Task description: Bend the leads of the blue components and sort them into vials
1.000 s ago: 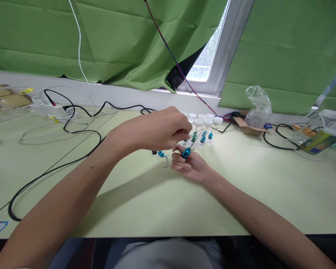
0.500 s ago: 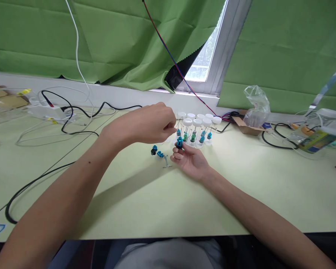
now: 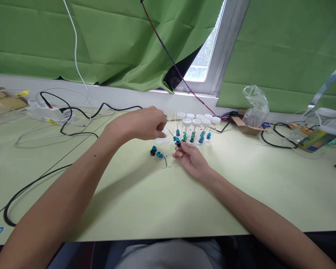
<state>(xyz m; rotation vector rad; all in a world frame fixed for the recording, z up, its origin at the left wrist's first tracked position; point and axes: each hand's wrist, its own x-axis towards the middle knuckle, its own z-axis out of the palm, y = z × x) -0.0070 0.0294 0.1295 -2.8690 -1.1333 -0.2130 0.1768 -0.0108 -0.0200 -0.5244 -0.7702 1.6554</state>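
Note:
My right hand (image 3: 192, 160) pinches a small blue and black plastic part (image 3: 177, 141) just above the table. From that part a thin metal rod (image 3: 169, 131) slants up and left to my left hand (image 3: 148, 124), whose fingers are closed at its upper end. A second blue and black part (image 3: 153, 151) lies on the table below my left hand. Beside it are a loose blue piece (image 3: 159, 154) and some thin metal pins (image 3: 165, 163). Clear tubes with white caps (image 3: 196, 122) stand behind my right hand, with blue or green parts inside.
White round caps (image 3: 162, 140) lie left of the tubes. At the back right sits a cardboard box (image 3: 242, 125) with a plastic bag (image 3: 256, 106). Black cables (image 3: 106, 108) and a white power strip (image 3: 46, 113) occupy the left side. A container (image 3: 316, 140) lies at the right.
My left hand has shifted left, away from my right hand. The blue and black part now tilts to the left, and the rod between the hands has come into view.

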